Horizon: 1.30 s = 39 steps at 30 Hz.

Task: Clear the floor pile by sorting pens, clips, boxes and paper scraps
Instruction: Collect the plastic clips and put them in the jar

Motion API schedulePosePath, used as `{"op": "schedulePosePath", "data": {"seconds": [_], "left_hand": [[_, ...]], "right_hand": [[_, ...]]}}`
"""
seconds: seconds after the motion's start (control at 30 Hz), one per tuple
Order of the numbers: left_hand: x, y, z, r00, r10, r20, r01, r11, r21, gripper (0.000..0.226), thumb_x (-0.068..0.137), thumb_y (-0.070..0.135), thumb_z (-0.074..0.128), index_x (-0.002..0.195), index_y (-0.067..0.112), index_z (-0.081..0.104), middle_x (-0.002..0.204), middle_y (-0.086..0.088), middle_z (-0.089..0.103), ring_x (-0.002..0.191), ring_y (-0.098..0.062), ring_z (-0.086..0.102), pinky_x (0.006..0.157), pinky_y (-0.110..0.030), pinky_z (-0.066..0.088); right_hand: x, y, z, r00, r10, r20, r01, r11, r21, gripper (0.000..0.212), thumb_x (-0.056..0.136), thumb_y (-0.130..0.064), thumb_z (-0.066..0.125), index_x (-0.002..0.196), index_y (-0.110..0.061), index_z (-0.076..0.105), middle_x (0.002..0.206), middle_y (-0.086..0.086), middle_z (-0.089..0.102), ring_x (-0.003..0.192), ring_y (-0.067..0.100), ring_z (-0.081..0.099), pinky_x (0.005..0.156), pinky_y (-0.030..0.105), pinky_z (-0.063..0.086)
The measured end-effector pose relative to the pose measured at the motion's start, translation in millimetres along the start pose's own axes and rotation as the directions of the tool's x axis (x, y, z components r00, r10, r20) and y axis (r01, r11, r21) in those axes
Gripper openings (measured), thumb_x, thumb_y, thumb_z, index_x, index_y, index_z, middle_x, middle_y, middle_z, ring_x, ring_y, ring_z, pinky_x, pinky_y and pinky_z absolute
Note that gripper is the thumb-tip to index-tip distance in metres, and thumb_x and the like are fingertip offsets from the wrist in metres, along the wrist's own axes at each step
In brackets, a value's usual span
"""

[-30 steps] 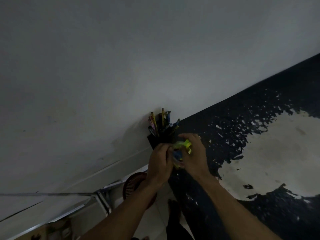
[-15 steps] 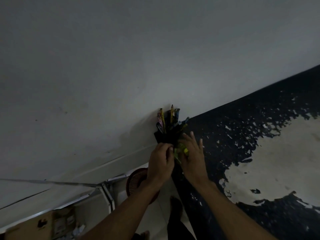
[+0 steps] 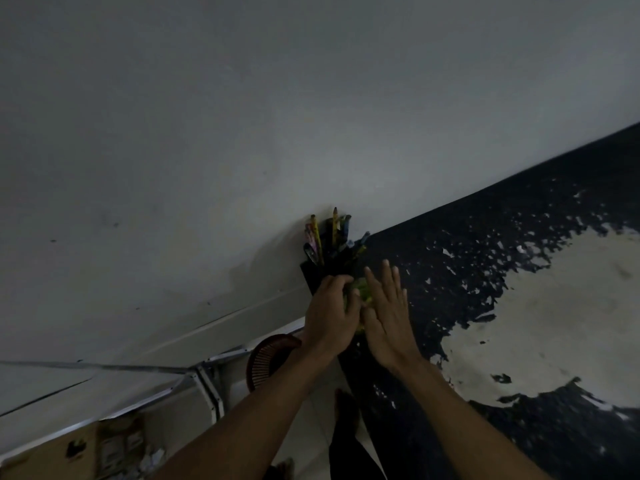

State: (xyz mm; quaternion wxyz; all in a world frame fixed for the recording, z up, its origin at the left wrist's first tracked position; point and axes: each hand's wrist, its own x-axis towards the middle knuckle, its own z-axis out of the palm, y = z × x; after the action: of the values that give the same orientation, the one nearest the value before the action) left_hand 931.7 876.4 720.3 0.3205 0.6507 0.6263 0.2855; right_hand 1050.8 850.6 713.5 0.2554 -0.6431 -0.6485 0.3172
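Head view: left hand (image 3: 330, 315) curled round green clips (image 3: 360, 294) by pen cup (image 3: 329, 268) on tabletop (image 3: 519, 271); right hand (image 3: 388, 320) flat, fingers spread, holds nothing. Clips prob. light, stiff, springy; pinch by bodies.

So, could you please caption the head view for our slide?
Both hands press green clips beside a black pen holder on a worn dark tabletop.

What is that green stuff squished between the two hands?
In the head view, small yellow-green items, maybe clips, sit between the left hand and right hand, before the black pen holder.
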Motion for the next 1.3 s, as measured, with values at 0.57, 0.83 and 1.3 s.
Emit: {"op": "schedulePosePath", "data": {"seconds": [0.57, 0.83, 1.3], "left_hand": [[12.6, -3.9, 12.7, 0.992, -0.098, 0.085, 0.091, 0.992, 0.085, 0.021, 0.091, 0.022, 0.058, 0.111, 0.015, 0.063, 0.112, -0.006, 0.058, 0.106, -0.023, 0.053, 0.085, -0.042, 0.049], [10.0, -2.4, 8.6, 0.991, -0.112, 0.079, 0.106, 0.992, 0.069, 0.032, 0.094, 0.023, 0.055, 0.125, 0.014, 0.058, 0.123, -0.007, 0.058, 0.114, -0.024, 0.052, 0.093, -0.040, 0.047], [-39.2, -15.1, -45.7, 0.954, 0.164, -0.251, -0.162, 0.986, 0.027, 0.019, 0.097, 0.017, 0.050, 0.103, 0.006, 0.064, 0.098, -0.004, 0.060, 0.086, -0.014, 0.057, 0.072, -0.023, 0.045]], "right_hand": [[14.7, -8.9, -20.5, 0.966, 0.223, -0.134, -0.182, 0.946, 0.267, 0.048, 0.078, 0.003, 0.063, 0.125, -0.006, 0.061, 0.106, -0.007, 0.060, 0.094, 0.003, 0.056, 0.073, -0.008, 0.034], [13.4, -12.1, -24.3, 0.966, 0.231, -0.118, -0.193, 0.944, 0.269, 0.041, 0.084, -0.001, 0.060, 0.125, -0.007, 0.061, 0.102, -0.006, 0.061, 0.081, -0.008, 0.054, 0.066, -0.007, 0.035], [1.4, -44.4, -17.4, 0.937, -0.162, -0.310, 0.147, 0.987, -0.069, 0.040, 0.088, -0.025, 0.060, 0.124, -0.008, 0.058, 0.135, 0.011, 0.045, 0.131, 0.024, 0.037, 0.108, 0.041, 0.038]]}}
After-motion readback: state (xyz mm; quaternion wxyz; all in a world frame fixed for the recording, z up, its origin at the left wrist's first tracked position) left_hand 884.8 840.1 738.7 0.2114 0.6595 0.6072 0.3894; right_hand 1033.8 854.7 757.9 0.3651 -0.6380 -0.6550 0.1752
